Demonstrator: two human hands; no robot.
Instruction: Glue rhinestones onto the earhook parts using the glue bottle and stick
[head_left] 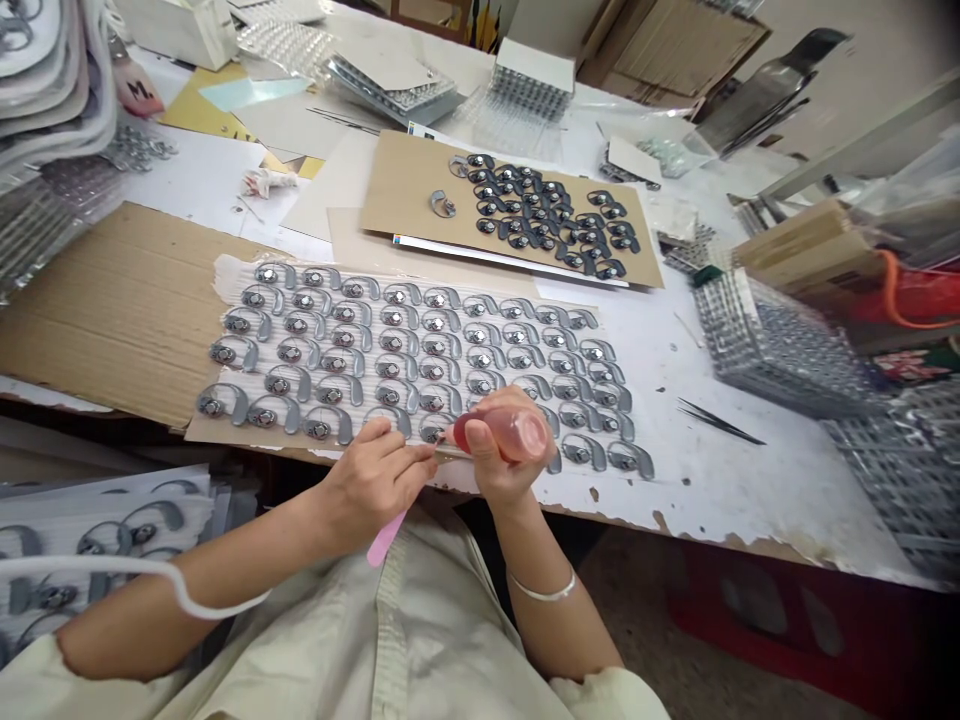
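My right hand is wrapped round a squeeze bottle of reddish liquid, tilted with its nozzle low over a grey hook-shaped piece in the front row. My left hand is closed just left of the nozzle, its fingertips close to that same row. From under it sticks out the flat end of a pink stick; the stick's other end is hidden by my fingers. Rows of similar grey pieces, each with a shiny round metal part, lie on a ribbed cardboard sheet.
Behind stands a brown board bearing darker hook-shaped pieces. Black tweezers lie to the right, near stacked clear-and-silver trays. Bare cardboard extends left. A white cord crosses my left forearm. More grey pieces sit lower left.
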